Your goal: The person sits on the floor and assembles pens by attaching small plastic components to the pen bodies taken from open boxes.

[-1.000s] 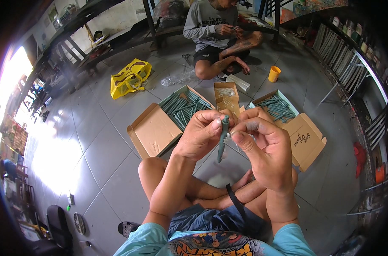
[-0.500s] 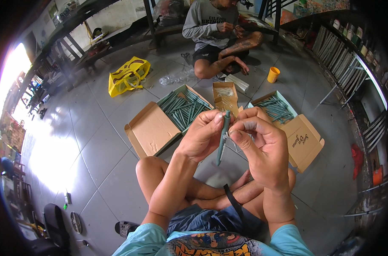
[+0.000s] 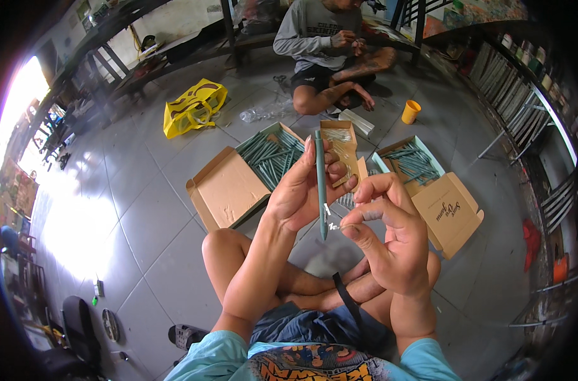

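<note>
Holding a slim teal-green plastic pen barrel [image 3: 320, 184] upright, the left hand [image 3: 305, 190] has fingers wrapped round its upper half, thumb behind; tip points down, cap end just above the fingertips. L forearm rises from lower edge over the crossed legs, wrist bent slightly back.

Right hand [image 3: 390, 235] sits just beside the pen tip, palm toward the person, thumb & index pinched shut on a tiny silvery metal spring [image 3: 333, 225]; other fingers curled loosely above. Spring is close to the pen tip; can't tell if touching.

On the grey tiled floor [image 3: 130, 222] in front: open brown cardboard box w/ teal lining [image 3: 228, 190] full of more teal pens, a second such box [image 3: 451, 213] to the right, a small narrow cardboard carton [image 3: 341, 143] between them. Farther off: yellow plastic bag [image 3: 193, 108], orange plastic cup [image 3: 410, 112], and another person [image 3: 330, 44] seated on the floor, hands together at chest.
</note>
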Demonstrator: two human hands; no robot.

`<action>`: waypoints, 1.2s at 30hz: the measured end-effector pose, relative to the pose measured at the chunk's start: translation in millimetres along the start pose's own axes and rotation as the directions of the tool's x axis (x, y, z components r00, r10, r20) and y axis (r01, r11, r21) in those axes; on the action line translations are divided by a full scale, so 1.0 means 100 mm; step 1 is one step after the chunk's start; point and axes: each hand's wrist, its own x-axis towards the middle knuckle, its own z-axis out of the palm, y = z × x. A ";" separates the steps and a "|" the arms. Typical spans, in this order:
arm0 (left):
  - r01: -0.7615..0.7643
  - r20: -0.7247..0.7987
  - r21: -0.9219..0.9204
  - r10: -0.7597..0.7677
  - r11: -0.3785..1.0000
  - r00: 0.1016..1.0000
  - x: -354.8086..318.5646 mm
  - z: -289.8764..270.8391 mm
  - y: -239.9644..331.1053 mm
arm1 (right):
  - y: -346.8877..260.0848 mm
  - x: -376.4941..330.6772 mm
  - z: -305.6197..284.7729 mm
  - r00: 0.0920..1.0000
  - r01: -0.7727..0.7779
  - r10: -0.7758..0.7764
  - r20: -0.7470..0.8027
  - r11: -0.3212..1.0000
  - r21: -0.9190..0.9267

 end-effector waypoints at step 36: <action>-0.017 0.013 0.074 0.016 0.997 1.000 0.01 -0.14 0.00 | 0.05 -0.08 0.08 0.996 0.044 -0.039 -0.076 0.997 0.063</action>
